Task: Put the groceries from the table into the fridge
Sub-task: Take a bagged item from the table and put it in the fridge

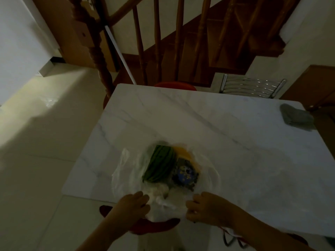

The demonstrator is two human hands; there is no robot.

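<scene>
A clear plastic bag (125, 171) lies on the marble table (217, 124) near its front edge. Inside it I see a green striped melon piece (160, 163), an orange-yellow item (181, 153) and a dark packet with a blue label (185, 175). My left hand (132, 203) touches the bag's near left edge with fingers stretched forward. My right hand (204, 207) is at the bag's near right edge, fingers curled into the plastic. The scene is dim and blurred.
A grey cloth (295, 116) lies at the table's far right. A red stool (175, 86) and a chrome chair (252, 86) stand behind the table, before a wooden staircase (181, 42). A white fridge side (20, 42) is at the far left. Another red stool (154, 226) is below my hands.
</scene>
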